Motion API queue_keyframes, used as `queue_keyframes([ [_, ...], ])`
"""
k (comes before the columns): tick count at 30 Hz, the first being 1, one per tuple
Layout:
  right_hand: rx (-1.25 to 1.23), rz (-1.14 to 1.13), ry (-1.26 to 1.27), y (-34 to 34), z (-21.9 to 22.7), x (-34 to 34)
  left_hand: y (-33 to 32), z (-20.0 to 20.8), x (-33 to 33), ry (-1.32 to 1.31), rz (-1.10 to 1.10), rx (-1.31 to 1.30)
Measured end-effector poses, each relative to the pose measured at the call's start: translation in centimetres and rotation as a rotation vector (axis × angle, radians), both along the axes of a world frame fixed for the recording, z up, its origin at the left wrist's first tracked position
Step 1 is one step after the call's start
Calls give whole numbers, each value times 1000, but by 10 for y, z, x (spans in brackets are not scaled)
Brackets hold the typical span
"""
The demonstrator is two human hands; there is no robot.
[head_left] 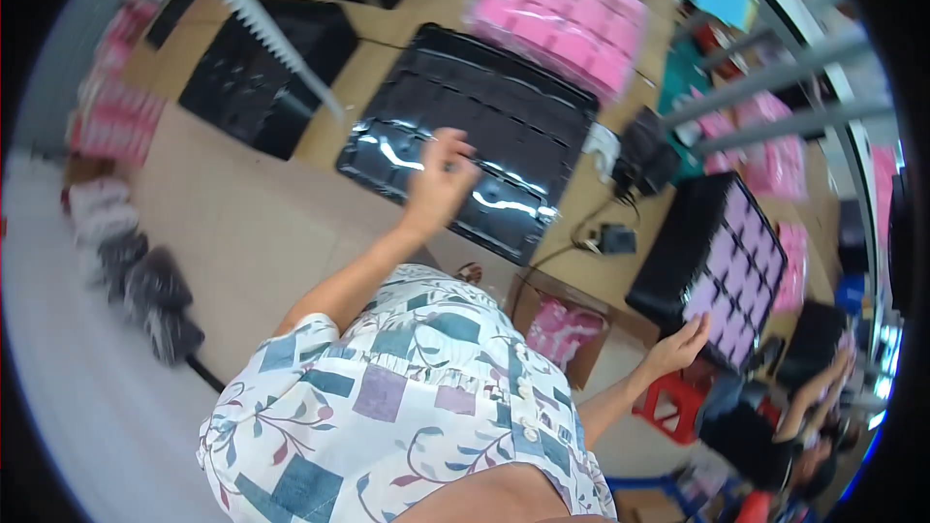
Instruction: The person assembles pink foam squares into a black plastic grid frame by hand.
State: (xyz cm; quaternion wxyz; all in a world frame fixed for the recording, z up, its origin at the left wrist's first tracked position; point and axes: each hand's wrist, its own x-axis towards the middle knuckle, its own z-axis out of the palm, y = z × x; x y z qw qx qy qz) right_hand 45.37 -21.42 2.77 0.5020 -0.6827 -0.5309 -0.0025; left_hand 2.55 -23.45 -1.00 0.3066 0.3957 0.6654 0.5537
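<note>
A black plastic tray [465, 126] with rows of shallow compartments lies on the table in front of me. Over its near half is my left hand [444, 179], slightly blurred, its fingers bent and its thumb apart from them. Nothing shows between them. To the right, a thick stack of black trays [678, 247] stands tilted, its top face filled with lilac-pink pieces [741, 266]. My right hand [680, 347] is at the near edge of that stack, fingers stretched out and holding nothing I can see. Whether they touch the stack is unclear.
Bagged pink pieces [562, 15] lie behind the tray. Another black tray stack [271, 73] stands left. A cable and black adapter [615, 239] lie between tray and stack. Below are an open carton [567, 329] and red stool [668, 409]. A co-worker [775, 436] works at far right.
</note>
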Motion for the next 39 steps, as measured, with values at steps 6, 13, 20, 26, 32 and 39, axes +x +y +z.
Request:
queue_keyframes([
  [6, 62, 342, -732, 33, 30, -139, -45, -99, -216, 0, 636, -45],
  [13, -88, 986, -317, 65, 50, -245, 16, -123, -269, -194, 666, -136],
  [20, -495, 1289, 203, 46, 5, -425, -16, -44, -187, 482, 308, -31],
  [26, -786, 1455, 616, 35, -42, -497, -83, -5, -152, 442, -68, -118],
  [32, -1732, 1577, 1087, 12, -16, -471, -89, 41, -206, -463, -82, 45],
  [39, -1391, 1601, 1079, -8, -12, -457, -84, 46, -198, -600, -177, -22],
])
